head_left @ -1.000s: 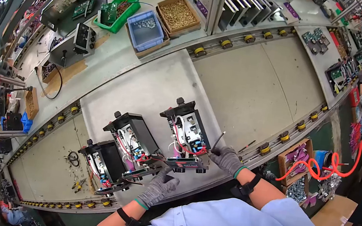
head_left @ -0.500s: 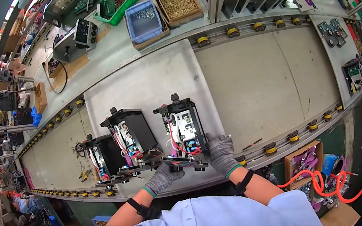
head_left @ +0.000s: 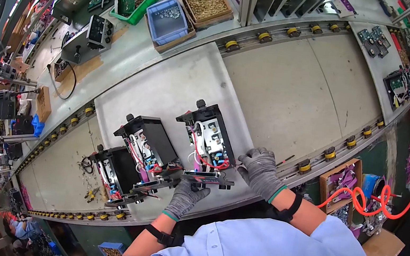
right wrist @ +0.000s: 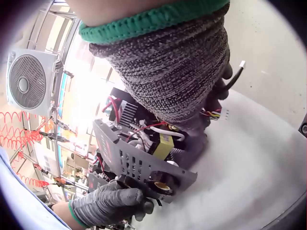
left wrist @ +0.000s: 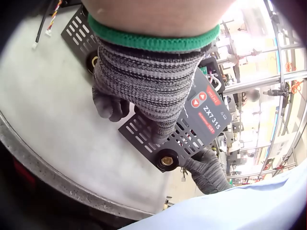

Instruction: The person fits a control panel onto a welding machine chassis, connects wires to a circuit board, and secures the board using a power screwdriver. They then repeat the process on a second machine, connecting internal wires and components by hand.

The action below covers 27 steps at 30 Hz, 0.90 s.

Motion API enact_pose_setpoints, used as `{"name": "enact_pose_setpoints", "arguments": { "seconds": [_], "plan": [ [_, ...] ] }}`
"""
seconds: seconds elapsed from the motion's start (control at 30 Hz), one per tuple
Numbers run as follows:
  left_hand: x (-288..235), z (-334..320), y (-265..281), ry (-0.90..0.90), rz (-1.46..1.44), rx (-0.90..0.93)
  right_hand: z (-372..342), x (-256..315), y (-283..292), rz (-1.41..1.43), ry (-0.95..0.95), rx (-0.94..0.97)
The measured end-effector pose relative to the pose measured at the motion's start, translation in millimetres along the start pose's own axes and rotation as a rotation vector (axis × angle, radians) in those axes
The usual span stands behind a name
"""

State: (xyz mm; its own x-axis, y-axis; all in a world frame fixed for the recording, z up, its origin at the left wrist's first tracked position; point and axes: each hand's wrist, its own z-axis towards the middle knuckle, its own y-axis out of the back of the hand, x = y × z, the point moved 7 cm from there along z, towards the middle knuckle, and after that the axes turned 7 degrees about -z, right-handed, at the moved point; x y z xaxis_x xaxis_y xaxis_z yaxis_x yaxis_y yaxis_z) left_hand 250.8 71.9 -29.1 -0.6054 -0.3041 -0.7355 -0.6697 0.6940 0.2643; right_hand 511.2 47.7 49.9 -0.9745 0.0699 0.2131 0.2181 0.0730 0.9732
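Three open black welder units stand on a pale board [head_left: 168, 87]. At the right-hand welder unit [head_left: 211, 137], my gloved left hand [head_left: 187, 198] holds the grey front panel [left wrist: 206, 112], printed ZX7 315, near its lower edge. The thumb lies over the vent slots, beside a round terminal [left wrist: 167, 160]. My gloved right hand [head_left: 261, 173] is at that unit's right side, fingers curled on a black cable [right wrist: 236, 76] with a white tip. A multicoloured wire with a white connector [right wrist: 221, 114] comes out below those fingers. The palm side of the right hand is hidden.
Left of the held unit stand the middle welder unit [head_left: 146, 143] and the left one [head_left: 115, 172]. Roller rails [head_left: 265, 37] border the line. Bins of small parts, a blue bin [head_left: 167, 21] and a green tray [head_left: 138, 2], sit behind. A coiled orange hose [head_left: 380, 204] hangs right.
My left hand has come up and right onto the front panel of the right-hand unit. The right hand closed in beside the unit, then drew slightly up and away to the right.
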Motion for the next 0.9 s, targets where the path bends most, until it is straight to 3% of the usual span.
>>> {"name": "enact_pose_setpoints", "arguments": {
  "seconds": [0.07, 0.17, 0.23, 0.33, 0.4, 0.43, 0.5, 0.57, 0.6, 0.67, 0.73, 0.8, 0.87, 0.9],
  "plan": [
    [0, -4, -1, -0.009, -0.084, -0.004, -1, 2, 9, 0.049, -0.010, -0.037],
    [-11, -7, 0, -0.002, -0.126, -0.009, -1, 2, 0, 0.202, -0.002, 0.050],
    [-7, -10, 4, 0.032, -0.088, -0.017, -1, 17, 9, 0.524, 0.151, -0.037],
    [-9, -14, 6, -0.045, -0.146, -0.064, 3, 31, -6, 0.695, 0.217, 0.016],
    [-28, -20, 10, -0.166, -0.500, -0.063, 5, 32, -8, 0.671, 0.235, 0.022],
    [-41, -25, 17, -0.163, -0.500, -0.065, 6, 33, -12, 0.611, 0.254, 0.036],
    [-37, -36, 10, 0.342, -1.092, 0.011, 2, 35, -16, 0.555, 0.272, 0.059],
    [-36, -26, 12, 0.421, -1.034, 0.007, 2, 41, -27, 0.264, 0.253, 0.275],
    [-35, -22, 10, 0.499, -0.961, 0.024, 5, 45, -20, 0.261, 0.263, 0.273],
    [-43, -23, 10, 0.464, -0.938, 0.010, 12, 45, -11, 0.212, 0.160, 0.304],
    [-40, -24, 6, 0.444, -0.897, 0.048, 8, 45, -12, 0.172, 0.179, 0.228],
    [-47, -23, 11, 0.453, -0.851, 0.059, 6, 40, -13, 0.059, 0.130, 0.297],
    [-58, -22, 24, 0.464, -0.464, -0.016, 4, 38, -4, 0.040, 0.085, 0.372],
    [-46, -19, 21, 0.464, -0.468, -0.020, 3, 35, 0, 0.023, 0.037, 0.444]
  ]
}}
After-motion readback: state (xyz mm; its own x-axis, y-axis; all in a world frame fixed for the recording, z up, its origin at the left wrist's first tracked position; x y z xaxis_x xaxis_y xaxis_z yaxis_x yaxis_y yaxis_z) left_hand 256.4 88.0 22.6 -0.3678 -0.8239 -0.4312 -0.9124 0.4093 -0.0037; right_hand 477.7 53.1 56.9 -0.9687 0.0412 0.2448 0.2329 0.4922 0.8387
